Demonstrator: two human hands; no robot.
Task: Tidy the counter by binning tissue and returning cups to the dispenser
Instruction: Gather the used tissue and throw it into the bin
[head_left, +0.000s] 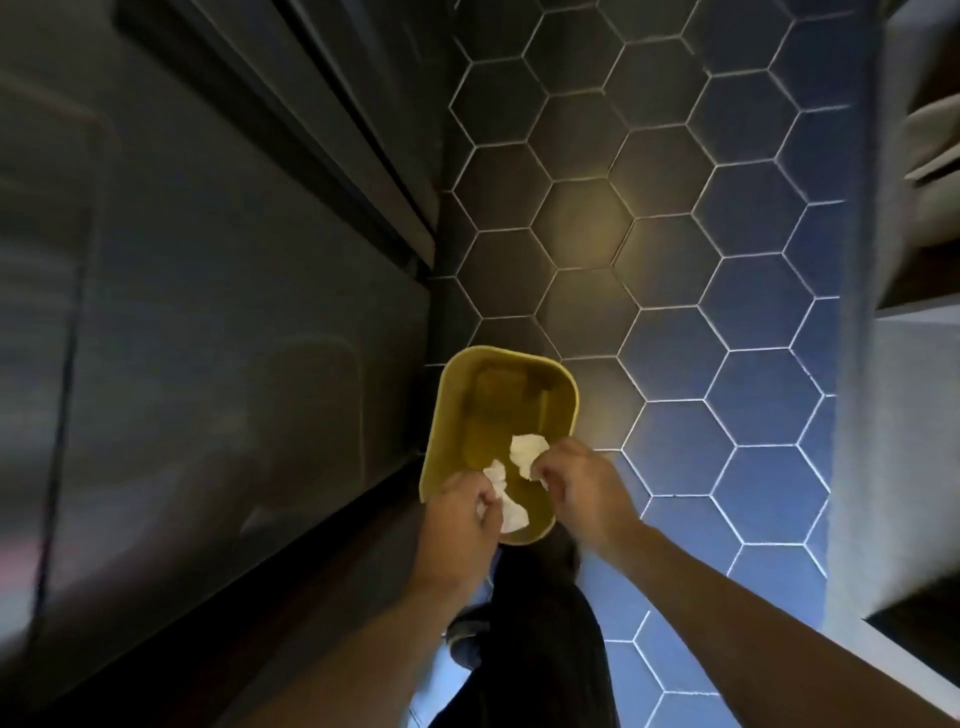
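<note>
A yellow bin with rounded corners stands on the hexagon-tiled floor below me, its mouth facing up. Both hands hover over its near end. My left hand pinches a crumpled white tissue that hangs above the opening. My right hand pinches a second white tissue wad, also over the opening. The inside of the bin looks bare apart from shadows. No cups or dispenser are in view.
Dark cabinet fronts run along the left side, close against the bin. Dark hexagon floor tiles stretch ahead and right. A pale cabinet edge is at the right. My dark trouser leg and shoe are just behind the bin.
</note>
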